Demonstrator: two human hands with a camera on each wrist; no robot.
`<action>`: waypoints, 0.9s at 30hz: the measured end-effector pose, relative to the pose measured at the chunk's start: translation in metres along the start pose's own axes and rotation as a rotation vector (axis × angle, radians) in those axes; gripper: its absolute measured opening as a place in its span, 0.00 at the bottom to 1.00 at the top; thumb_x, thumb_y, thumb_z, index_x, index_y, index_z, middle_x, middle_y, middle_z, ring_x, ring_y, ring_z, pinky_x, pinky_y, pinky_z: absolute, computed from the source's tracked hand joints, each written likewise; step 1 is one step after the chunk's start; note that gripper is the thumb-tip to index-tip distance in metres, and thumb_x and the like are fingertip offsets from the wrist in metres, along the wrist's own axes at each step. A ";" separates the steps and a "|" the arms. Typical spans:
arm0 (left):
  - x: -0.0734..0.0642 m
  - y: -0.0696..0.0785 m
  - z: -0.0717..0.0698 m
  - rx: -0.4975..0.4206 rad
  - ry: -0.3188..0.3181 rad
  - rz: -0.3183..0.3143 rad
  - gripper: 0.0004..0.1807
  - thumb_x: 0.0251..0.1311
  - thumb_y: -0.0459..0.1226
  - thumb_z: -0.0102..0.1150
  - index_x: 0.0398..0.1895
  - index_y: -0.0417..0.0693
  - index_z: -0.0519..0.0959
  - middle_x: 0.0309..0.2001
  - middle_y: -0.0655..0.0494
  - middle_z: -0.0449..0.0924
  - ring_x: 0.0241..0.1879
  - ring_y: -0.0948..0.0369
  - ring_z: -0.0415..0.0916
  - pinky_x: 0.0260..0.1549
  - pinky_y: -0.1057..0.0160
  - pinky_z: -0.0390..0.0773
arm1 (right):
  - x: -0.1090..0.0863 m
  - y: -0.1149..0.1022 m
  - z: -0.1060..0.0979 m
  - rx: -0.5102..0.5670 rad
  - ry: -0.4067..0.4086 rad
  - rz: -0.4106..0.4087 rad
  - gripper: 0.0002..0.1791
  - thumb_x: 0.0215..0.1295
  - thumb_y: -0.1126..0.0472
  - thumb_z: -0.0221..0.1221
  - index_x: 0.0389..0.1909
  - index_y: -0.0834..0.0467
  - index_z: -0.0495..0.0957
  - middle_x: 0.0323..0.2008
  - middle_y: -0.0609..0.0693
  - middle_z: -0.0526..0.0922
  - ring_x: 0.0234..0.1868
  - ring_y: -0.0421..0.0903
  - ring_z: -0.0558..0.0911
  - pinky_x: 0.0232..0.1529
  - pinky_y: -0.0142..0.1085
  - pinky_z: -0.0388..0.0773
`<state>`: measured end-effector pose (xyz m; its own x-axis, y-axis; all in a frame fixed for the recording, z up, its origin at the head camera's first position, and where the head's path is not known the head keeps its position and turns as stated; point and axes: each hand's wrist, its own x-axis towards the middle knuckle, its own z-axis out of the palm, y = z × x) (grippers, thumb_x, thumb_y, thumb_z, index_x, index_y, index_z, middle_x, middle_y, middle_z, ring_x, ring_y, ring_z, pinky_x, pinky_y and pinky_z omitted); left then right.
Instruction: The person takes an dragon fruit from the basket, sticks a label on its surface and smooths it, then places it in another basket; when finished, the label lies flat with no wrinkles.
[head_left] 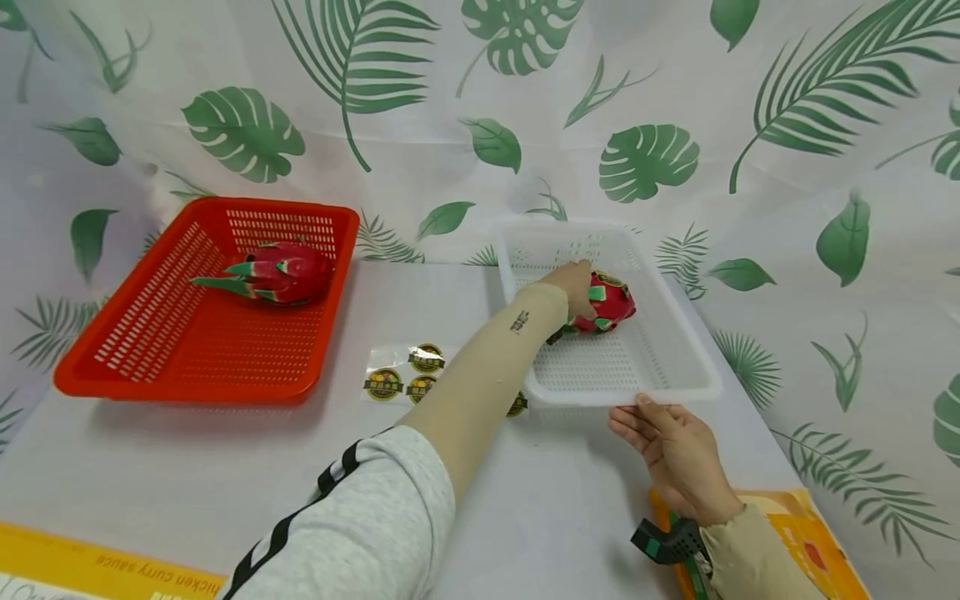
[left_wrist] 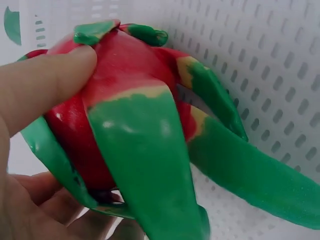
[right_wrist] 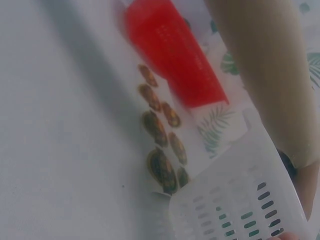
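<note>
My left hand (head_left: 572, 282) reaches into the white plastic basket (head_left: 708, 379) and grips a dragon fruit (head_left: 613, 304). The left wrist view shows the thumb pressed on the red skin of the dragon fruit (left_wrist: 127, 65) and the fingers curled beneath it. Long green leaf tips stick out from the fruit, and a dark gold-edged sticker (head_left: 611, 281) shows on its side. My right hand (head_left: 678, 450) pinches the front rim of the white basket, thumb above and fingers under it. Only a fingertip (right_wrist: 286, 236) of this hand shows in the right wrist view.
A red basket (head_left: 318, 350) at the left holds another dragon fruit (head_left: 300, 271). Between the baskets lies a clear sheet of round stickers (head_left: 384, 384), partly behind my left arm. A yellow package (head_left: 802, 525) lies under my right wrist; another yellow printed item (head_left: 112, 558) is front left.
</note>
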<state>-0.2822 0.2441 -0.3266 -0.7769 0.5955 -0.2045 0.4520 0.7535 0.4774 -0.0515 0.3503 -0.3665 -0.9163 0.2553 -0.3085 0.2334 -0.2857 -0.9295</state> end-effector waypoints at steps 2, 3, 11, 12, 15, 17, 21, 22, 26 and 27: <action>-0.003 -0.003 -0.001 -0.003 -0.006 -0.003 0.42 0.66 0.47 0.69 0.78 0.48 0.60 0.72 0.56 0.72 0.71 0.62 0.71 0.68 0.68 0.73 | 0.001 0.002 0.003 -0.001 -0.005 0.004 0.09 0.78 0.55 0.57 0.42 0.56 0.76 0.36 0.44 0.89 0.42 0.38 0.90 0.51 0.30 0.86; -0.004 -0.005 -0.002 -0.004 -0.003 -0.003 0.42 0.66 0.47 0.69 0.78 0.47 0.60 0.72 0.56 0.72 0.70 0.62 0.72 0.68 0.68 0.73 | 0.001 0.002 0.004 0.000 -0.008 0.005 0.09 0.78 0.54 0.57 0.42 0.56 0.76 0.36 0.44 0.89 0.42 0.38 0.90 0.51 0.30 0.86; 0.000 -0.020 -0.004 0.018 0.007 0.007 0.38 0.67 0.48 0.68 0.74 0.47 0.64 0.69 0.56 0.74 0.68 0.62 0.73 0.66 0.67 0.75 | 0.003 0.007 0.008 -0.002 -0.035 -0.004 0.08 0.77 0.54 0.58 0.42 0.56 0.78 0.36 0.44 0.90 0.41 0.38 0.90 0.51 0.31 0.86; 0.002 -0.021 -0.005 0.022 0.004 0.013 0.38 0.67 0.49 0.68 0.74 0.47 0.64 0.69 0.56 0.74 0.68 0.62 0.72 0.66 0.68 0.74 | 0.003 0.007 0.007 -0.002 -0.034 -0.002 0.08 0.77 0.54 0.58 0.42 0.56 0.78 0.36 0.44 0.90 0.41 0.38 0.90 0.50 0.30 0.86; 0.008 -0.022 -0.009 0.014 -0.005 0.032 0.37 0.67 0.50 0.67 0.74 0.48 0.64 0.69 0.58 0.74 0.68 0.64 0.72 0.66 0.69 0.74 | 0.004 0.006 0.004 0.011 -0.038 -0.007 0.08 0.77 0.55 0.58 0.42 0.56 0.78 0.37 0.45 0.90 0.41 0.38 0.91 0.50 0.30 0.87; 0.005 -0.021 -0.014 0.002 -0.016 0.046 0.38 0.68 0.50 0.66 0.75 0.48 0.63 0.70 0.59 0.73 0.69 0.64 0.71 0.67 0.69 0.73 | 0.004 0.006 0.002 0.021 -0.041 -0.010 0.07 0.77 0.56 0.58 0.42 0.56 0.78 0.37 0.45 0.90 0.41 0.39 0.91 0.49 0.30 0.87; -0.008 -0.017 -0.023 0.001 -0.031 0.073 0.43 0.70 0.50 0.64 0.81 0.48 0.55 0.77 0.58 0.67 0.76 0.64 0.64 0.72 0.70 0.67 | 0.005 0.007 -0.002 0.034 -0.055 -0.006 0.07 0.77 0.57 0.58 0.42 0.56 0.79 0.37 0.45 0.90 0.41 0.39 0.91 0.49 0.31 0.87; -0.008 -0.016 -0.024 0.013 -0.032 0.083 0.45 0.70 0.51 0.63 0.83 0.49 0.53 0.78 0.59 0.64 0.78 0.64 0.61 0.74 0.70 0.64 | 0.005 0.007 -0.003 0.035 -0.058 -0.004 0.07 0.77 0.57 0.58 0.43 0.56 0.79 0.38 0.45 0.90 0.41 0.39 0.91 0.49 0.31 0.87; -0.017 -0.017 -0.031 -0.001 0.022 0.169 0.42 0.72 0.52 0.60 0.83 0.52 0.54 0.79 0.61 0.63 0.78 0.65 0.61 0.75 0.71 0.63 | 0.007 0.005 -0.008 0.020 -0.073 0.005 0.08 0.77 0.55 0.58 0.44 0.56 0.79 0.39 0.45 0.90 0.42 0.40 0.91 0.49 0.31 0.87; -0.021 -0.018 -0.034 -0.019 0.047 0.196 0.40 0.72 0.51 0.60 0.82 0.53 0.57 0.79 0.61 0.65 0.77 0.65 0.63 0.74 0.71 0.64 | 0.008 0.004 -0.009 0.014 -0.078 0.007 0.08 0.77 0.55 0.58 0.44 0.56 0.79 0.39 0.45 0.90 0.43 0.40 0.91 0.49 0.31 0.87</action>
<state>-0.2884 0.2086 -0.3021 -0.6947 0.7162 -0.0660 0.5884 0.6187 0.5205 -0.0549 0.3595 -0.3746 -0.9372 0.1807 -0.2982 0.2362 -0.3001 -0.9242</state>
